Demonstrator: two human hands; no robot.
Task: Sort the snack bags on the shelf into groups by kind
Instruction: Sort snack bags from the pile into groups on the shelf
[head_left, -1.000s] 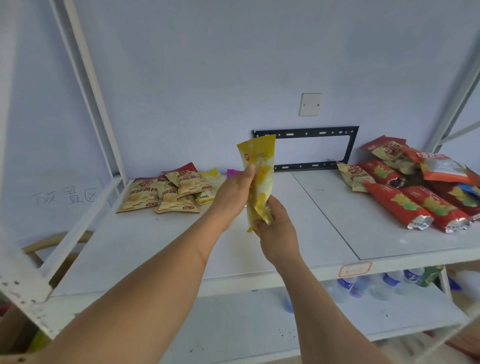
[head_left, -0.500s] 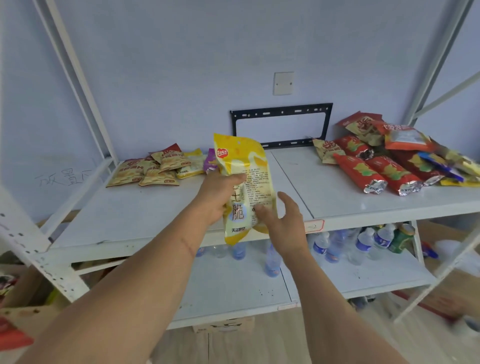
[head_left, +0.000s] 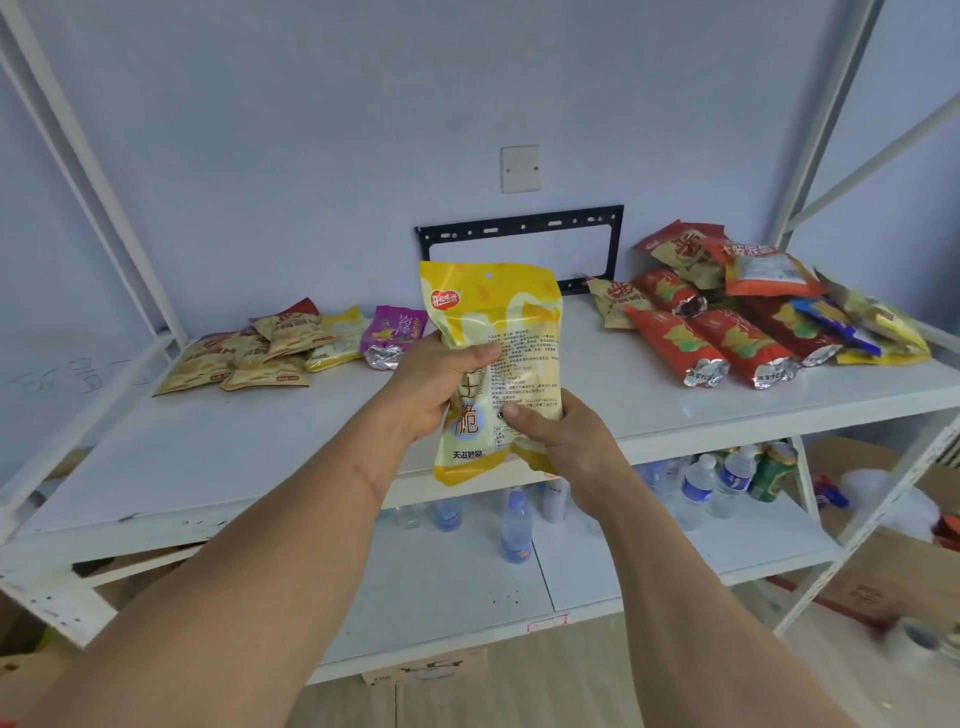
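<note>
Both hands, left hand (head_left: 434, 387) and right hand (head_left: 563, 441), clutch the yellow bag (head_left: 498, 332) upright off the shelf (head_left: 311, 441), probably reading its kind.

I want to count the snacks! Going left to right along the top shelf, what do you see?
Tan snack bags → purple bag → yellow bag held in both hands → red bags → blue and yellow bags.

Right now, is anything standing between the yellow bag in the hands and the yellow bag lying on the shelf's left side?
Nothing visible: yellow bag hangs over bare shelf; shelved yellow bag lies uncovered.
</note>
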